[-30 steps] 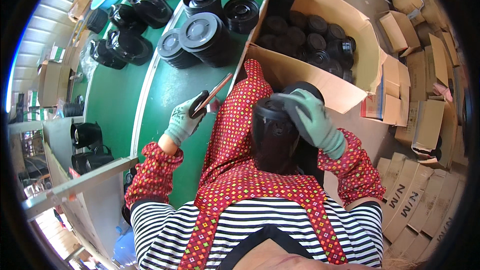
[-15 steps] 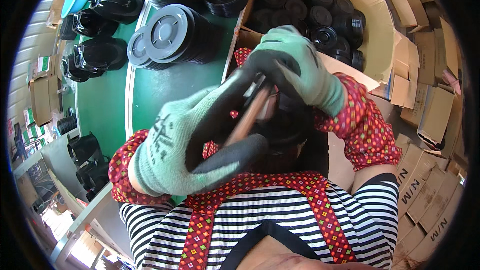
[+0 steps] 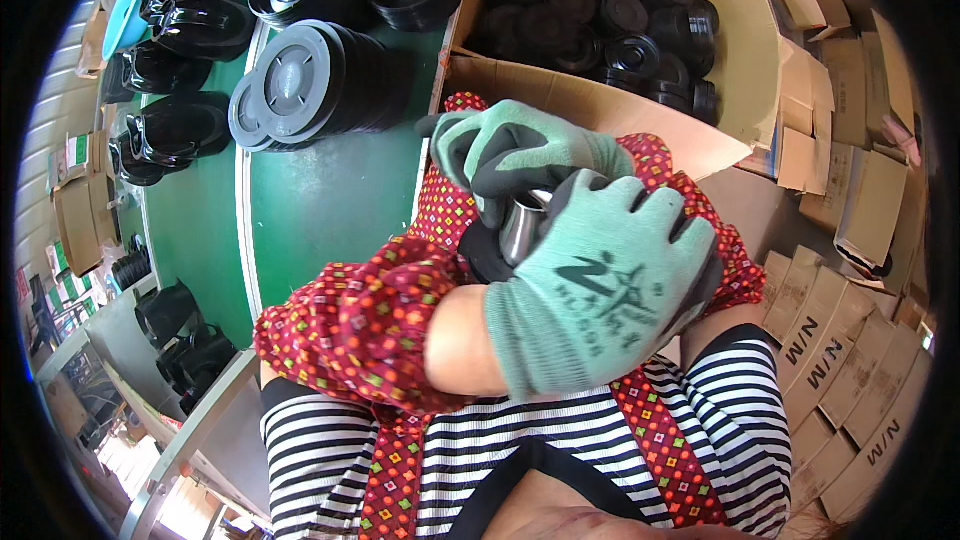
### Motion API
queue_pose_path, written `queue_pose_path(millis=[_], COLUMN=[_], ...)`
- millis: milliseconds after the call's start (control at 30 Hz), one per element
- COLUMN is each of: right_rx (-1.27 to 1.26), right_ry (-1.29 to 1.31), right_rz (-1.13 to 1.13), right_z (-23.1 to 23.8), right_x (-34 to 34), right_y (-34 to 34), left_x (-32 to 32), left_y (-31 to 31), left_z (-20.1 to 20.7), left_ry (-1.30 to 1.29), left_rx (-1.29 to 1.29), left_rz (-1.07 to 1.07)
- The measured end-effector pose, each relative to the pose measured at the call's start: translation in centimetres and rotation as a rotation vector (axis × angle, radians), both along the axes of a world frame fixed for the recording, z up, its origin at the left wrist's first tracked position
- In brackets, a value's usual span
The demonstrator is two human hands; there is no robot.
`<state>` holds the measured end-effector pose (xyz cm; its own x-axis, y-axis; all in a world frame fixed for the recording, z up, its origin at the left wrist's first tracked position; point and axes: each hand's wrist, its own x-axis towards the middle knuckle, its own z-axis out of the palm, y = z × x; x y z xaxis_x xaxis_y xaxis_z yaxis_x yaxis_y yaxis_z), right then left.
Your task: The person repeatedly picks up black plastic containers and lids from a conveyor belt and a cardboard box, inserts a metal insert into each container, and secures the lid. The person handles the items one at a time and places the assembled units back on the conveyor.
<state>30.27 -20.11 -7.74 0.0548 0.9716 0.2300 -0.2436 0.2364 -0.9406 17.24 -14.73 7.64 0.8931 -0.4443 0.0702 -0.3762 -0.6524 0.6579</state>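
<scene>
Over your lap, your left hand (image 3: 610, 285) crossed in front of your right hand (image 3: 535, 148), the gloved fingers of both bent inward rather than spread. Between them showed a shiny metal piece (image 3: 521, 230), partly covered by the left glove. Your palms and most fingertips were hidden, so I could not tell which hand gripped it, or how tightly. Just beside it, a curved black object (image 3: 484, 252) showed only in part.

By my judgement you were partway through: both hands seemed busy at the metal piece, and it had not been set down. How much remained to do on it was unclear.

Beyond your hands, a cardboard box (image 3: 745, 50) held many black round pieces (image 3: 632, 56); whether those were finished, I could not tell. On the green table (image 3: 325, 195) to your left stood grey-topped discs (image 3: 292, 78), stacked, with glossy black housings (image 3: 205, 25) farther off, apparently untouched at that moment.
</scene>
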Motion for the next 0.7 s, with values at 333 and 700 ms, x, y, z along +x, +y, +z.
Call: queue_pose_path(millis=[333,700], right_rx=[0.235,-0.169], right_ry=[-0.535,-0.760], right_rz=[-0.490,-0.425], right_z=[-1.1,4.6], right_x=[-4.5,-2.5], right_y=[-2.3,-5.4], left_x=[-1.0,-2.2], left_y=[1.9,10.2], left_z=[-0.8,-1.3], left_ry=[-0.066,0.397], left_rx=[-0.228,-0.916], left_rz=[-0.127,0.047])
